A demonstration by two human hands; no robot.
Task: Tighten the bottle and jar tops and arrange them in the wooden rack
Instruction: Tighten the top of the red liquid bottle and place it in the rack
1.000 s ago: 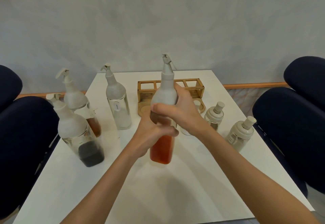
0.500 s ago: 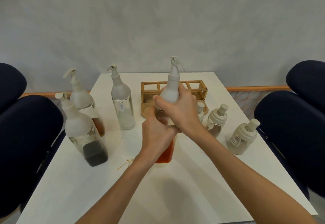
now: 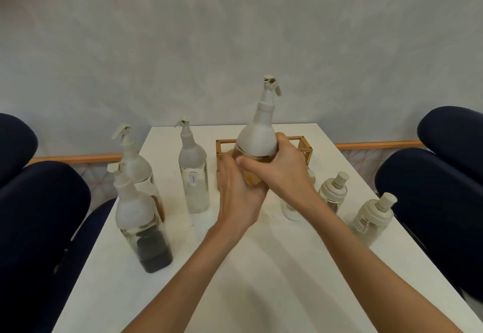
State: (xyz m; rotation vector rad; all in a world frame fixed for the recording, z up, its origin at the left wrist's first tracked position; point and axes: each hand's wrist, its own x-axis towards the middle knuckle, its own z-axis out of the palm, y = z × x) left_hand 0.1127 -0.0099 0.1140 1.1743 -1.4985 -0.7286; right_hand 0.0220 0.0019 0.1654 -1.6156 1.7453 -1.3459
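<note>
Left hand (image 3: 239,199) curls round the lower glass, right hand (image 3: 281,173) clasps the shoulder of the bottle (image 3: 257,137), now farther back than a half-second ago, in front of the wooden rack (image 3: 305,148); its base is hidden by the hands.

**A:** Bench?
**B:** One white bench (image 3: 261,280), rectangular top.
**A:** Left side?
**B:** Three tall glass bottles, white spout tops, upright. The dark-liquid bottle (image 3: 146,228) is nearest, the amber-liquid bottle (image 3: 136,165) just behind it, and the clear labelled bottle (image 3: 194,181) toward the middle.
**A:** Far middle?
**B:** One wooden rack (image 3: 308,147).
**A:** Right side?
**B:** Three small white-capped jars: edge jar (image 3: 373,219), middle jar (image 3: 333,194), and inner jar (image 3: 288,209), partly hidden by a forearm.
</note>
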